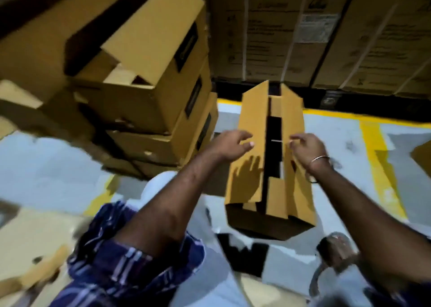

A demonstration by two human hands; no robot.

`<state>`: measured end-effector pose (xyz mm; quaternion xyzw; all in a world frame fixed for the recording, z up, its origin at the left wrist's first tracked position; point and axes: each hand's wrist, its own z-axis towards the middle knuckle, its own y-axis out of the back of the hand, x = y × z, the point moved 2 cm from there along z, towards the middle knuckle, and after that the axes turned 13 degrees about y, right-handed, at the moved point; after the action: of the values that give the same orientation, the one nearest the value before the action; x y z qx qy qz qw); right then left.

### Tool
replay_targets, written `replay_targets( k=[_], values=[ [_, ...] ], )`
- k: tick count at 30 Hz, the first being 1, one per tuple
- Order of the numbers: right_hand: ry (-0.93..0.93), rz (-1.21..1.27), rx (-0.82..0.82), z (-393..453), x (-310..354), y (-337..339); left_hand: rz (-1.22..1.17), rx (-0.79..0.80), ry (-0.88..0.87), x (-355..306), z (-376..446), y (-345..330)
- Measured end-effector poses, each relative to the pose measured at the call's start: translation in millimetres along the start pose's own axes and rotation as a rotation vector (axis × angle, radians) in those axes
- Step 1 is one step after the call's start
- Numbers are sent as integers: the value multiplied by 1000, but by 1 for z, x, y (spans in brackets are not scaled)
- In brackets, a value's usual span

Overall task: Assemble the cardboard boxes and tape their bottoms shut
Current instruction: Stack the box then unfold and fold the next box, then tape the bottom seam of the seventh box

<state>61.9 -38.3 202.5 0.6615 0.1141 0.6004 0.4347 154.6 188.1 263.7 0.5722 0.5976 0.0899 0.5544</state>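
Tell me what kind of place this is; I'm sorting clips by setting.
Likely a warehouse or packing area: strapped, labelled cartons stacked behind, yellow floor lines, and a pile of assembled boxes.

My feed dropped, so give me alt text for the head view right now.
Both hands, left and right, hover over a cardboard box whose two long bottom flaps stand apart, untaped. A leaning stack of assembled boxes stands to its left, and a tape dispenser lies near the right forearm.
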Motion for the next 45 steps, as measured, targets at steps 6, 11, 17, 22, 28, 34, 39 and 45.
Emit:
replay_targets(
  k=[6, 11, 17, 22, 28, 34, 39, 45],
  values=[
    [609, 209, 95, -41, 207, -30, -398, -325, -53, 103, -158, 127],
    [943, 51, 664, -148, 317, -140, 8, -465, 378, 252, -285, 151],
    [870, -14, 905, -222, 366, -243, 210, -310, 793, 369, -368, 127],
    [659, -80, 874, -237, 383, -298, 294, -119, 934, 407, -361, 93],
    [518, -122, 861, -274, 397, -345, 130, -122, 957, 422, -356, 83],
    [579, -208, 765, -288, 393, -362, -162, -237, 964, 431, -355, 80],
    [612, -146, 782, -289, 385, -361, -233, -251, 971, 425, -354, 93],
    [598, -162, 732, -291, 389, -354, -204, -221, 932, 394, -349, 121]
  ],
)
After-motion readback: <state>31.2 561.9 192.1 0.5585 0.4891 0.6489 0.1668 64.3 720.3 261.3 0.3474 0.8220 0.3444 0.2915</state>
